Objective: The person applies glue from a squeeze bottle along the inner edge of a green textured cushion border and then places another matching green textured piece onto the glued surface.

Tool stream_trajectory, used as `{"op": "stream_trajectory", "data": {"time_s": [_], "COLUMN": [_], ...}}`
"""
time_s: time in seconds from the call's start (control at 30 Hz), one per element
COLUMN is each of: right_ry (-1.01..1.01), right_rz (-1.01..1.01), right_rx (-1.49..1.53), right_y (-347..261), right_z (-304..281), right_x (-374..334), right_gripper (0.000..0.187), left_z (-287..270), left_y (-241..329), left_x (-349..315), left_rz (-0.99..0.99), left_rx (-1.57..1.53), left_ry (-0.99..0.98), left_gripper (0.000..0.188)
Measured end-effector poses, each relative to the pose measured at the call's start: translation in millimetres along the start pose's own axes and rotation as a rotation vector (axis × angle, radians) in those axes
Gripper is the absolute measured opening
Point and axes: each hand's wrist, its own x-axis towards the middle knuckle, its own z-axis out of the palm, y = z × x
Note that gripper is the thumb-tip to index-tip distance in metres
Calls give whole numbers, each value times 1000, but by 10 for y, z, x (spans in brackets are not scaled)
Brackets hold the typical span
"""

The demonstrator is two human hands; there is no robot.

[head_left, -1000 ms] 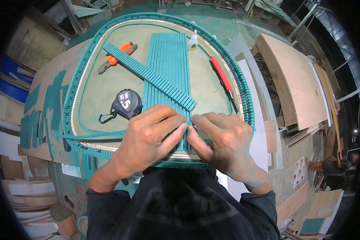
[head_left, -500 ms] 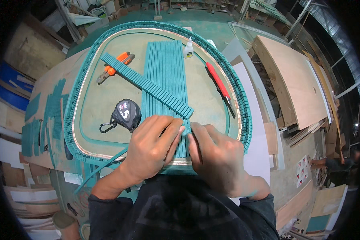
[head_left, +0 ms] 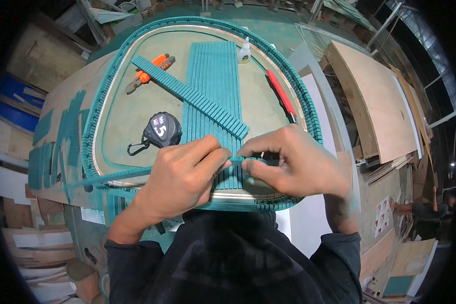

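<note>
My left hand is closed around a thin teal strip, whose long end sticks out past the wrist to the left. Facing it, my right hand bends its thumb and index finger in a pinch at the strip's other side, with a gap behind the fingertips. Beneath both hands lies a row of narrow teal slats. Across those slats, a notched teal strip rests diagonally. A black tape measure with a carabiner sits just beyond my left hand. The red-handled cutter is partly covered by my right hand.
Orange-handled pliers and a small white glue bottle lie farther back on the rounded board. A raised teal notched rim runs round it. Wooden panels stand at the right; another person is at far right.
The long end of the strip has swung up to nearly level. My right hand has lifted and turned, its fingers less tightly curled. The whole view has shifted slightly.
</note>
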Motion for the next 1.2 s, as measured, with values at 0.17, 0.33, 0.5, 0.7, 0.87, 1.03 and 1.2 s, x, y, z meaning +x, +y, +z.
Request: {"op": "stream_trajectory", "data": {"time_s": [0.17, 0.33, 0.5, 0.7, 0.87, 1.03, 1.2], "right_ry": [-262, -169, 56, -116, 28, 130, 107], "right_rz": [27, 31, -165, -238, -225, -291, -424], "right_rx": [448, 360, 98, 131, 88, -69, -201], "right_y": [131, 178, 87, -87, -2, -60, 43], "right_z": [-139, -124, 250, 606, 1037, 1060, 1028], "right_x": [140, 176, 56, 118, 60, 77, 151], "right_gripper": [20, 22, 24, 35, 25, 22, 29], "left_z": [-238, -396, -398, -143, -40, -309, -459], "left_y": [-8, -129, -398, -624, -541, -458, -225], "left_x": [13, -48, -226, -292, -338, -464, -705], "left_rz": [-57, -127, -177, -208, -189, -228, -359], "left_rx": [-108, -86, -119, -248, -339, -316, -344], "left_ry": [-64, -105, -130, -138, -199, -32, -157], "left_gripper": [19, 18, 13, 16, 15, 11, 16]}}
